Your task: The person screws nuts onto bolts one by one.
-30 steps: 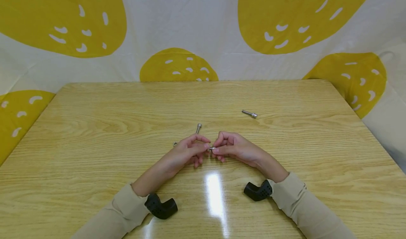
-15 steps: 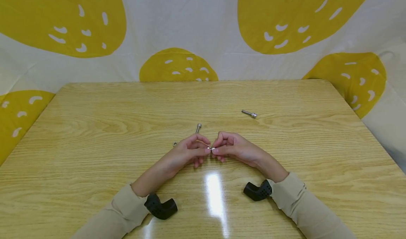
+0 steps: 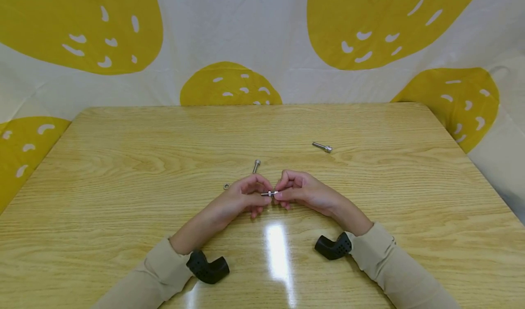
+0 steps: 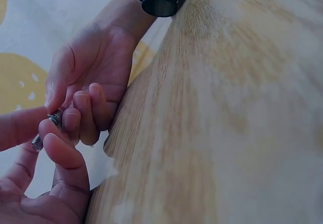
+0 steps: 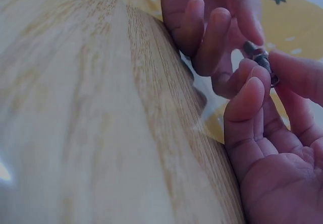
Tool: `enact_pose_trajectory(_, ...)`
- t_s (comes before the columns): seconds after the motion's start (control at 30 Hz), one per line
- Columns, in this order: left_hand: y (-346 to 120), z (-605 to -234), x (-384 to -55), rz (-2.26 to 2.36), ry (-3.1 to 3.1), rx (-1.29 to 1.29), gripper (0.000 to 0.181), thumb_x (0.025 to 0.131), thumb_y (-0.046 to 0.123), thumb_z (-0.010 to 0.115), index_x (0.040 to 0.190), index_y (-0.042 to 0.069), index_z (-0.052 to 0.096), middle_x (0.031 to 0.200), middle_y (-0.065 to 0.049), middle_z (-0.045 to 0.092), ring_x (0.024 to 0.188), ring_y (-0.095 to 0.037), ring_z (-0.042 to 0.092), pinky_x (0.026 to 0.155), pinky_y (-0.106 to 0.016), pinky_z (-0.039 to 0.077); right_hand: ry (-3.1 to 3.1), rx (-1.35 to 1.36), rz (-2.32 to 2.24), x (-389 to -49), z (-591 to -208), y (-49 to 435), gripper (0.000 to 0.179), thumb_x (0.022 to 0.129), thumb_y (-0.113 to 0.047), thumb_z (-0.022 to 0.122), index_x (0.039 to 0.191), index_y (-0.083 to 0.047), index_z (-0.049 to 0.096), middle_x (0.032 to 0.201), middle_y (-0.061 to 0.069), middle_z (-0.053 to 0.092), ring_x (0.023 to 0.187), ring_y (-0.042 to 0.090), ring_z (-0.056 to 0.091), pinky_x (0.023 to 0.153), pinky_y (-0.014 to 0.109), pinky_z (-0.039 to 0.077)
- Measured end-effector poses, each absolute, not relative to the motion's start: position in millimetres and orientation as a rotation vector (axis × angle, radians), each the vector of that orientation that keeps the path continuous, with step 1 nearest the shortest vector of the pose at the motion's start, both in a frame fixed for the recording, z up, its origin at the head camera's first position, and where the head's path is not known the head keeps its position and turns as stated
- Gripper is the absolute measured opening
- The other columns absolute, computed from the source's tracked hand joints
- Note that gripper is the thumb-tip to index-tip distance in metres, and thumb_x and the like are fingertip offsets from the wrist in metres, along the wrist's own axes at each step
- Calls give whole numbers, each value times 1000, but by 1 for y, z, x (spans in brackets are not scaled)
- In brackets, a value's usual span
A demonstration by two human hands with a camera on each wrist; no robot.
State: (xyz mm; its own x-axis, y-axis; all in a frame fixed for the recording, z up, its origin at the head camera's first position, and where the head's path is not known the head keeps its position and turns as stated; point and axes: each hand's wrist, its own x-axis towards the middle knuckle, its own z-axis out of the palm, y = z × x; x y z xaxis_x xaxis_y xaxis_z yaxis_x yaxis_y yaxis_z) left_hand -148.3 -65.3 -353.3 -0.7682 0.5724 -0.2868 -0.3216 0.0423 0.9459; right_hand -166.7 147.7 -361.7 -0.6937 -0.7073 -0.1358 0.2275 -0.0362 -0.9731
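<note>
In the head view, my right hand [image 3: 305, 191] pinches a metal bolt [image 3: 264, 194] by its head end between thumb and fingers. The threaded shaft points left, with a nut [image 3: 270, 193] around it close to the right fingertips. My left hand [image 3: 246, 195] has its thumb just below the nut and its index finger on the far side. In the left wrist view, the bolt's threaded end [image 4: 37, 143] sticks out between the left thumb and fingers. The right wrist view shows the nut [image 5: 261, 55] on the shaft between both hands' fingertips; the bolt head is mostly hidden.
Beyond the left hand, another bolt [image 3: 256, 166] lies on the wooden table [image 3: 164, 140], with a loose nut [image 3: 226, 186] to its left. Farther back on the right lies a bolt [image 3: 322, 147] that appears to carry a nut near its head. A patterned cloth [image 3: 234, 35] hangs behind.
My left thumb has slid down and away from the shaft, so the nut and threaded end now show in the head view. The right hand keeps its grip and place.
</note>
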Motion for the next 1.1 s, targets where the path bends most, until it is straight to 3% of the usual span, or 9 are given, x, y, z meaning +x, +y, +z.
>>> enact_pose_trajectory(0.17,-65,-352,-149,1778,1702,221,28,93,16,54,116,3,46,81,-2,55,62,-11,50,54,-21,44,1580,-524,-1812,-166,-362,147,7,88,-5,60,91,-5,54,87,7,65,72,12,56,64,23,48)
enact_pose_trajectory(0.3,-64,-352,-149,1756,1711,217,22,97,18,49,110,0,48,81,-2,56,61,-9,50,53,-19,43,1581,-527,-1813,-166,-362,147,6,89,-3,58,92,-6,55,86,6,65,72,12,56,63,22,48)
enact_pose_trajectory(0.63,-67,-353,-147,1823,1668,265,21,88,7,60,106,6,49,85,-1,57,63,-12,48,54,-21,42,1579,-527,-1821,-166,-363,147,10,88,-8,62,90,-4,53,86,7,64,72,13,57,64,23,49)
enact_pose_trajectory(0.93,-63,-352,-148,1778,1721,207,18,97,18,48,106,3,48,80,-2,56,60,-9,49,52,-19,42,1586,-523,-1824,-166,-363,147,7,88,-5,61,90,-5,54,85,6,64,72,12,57,64,23,48)
enact_pose_trajectory(1.1,-64,-354,-148,1776,1735,245,14,95,14,52,102,2,50,79,-2,58,58,-9,48,51,-19,42,1589,-527,-1823,-166,-363,147,6,88,-5,60,90,-5,54,86,6,64,73,12,57,64,23,49)
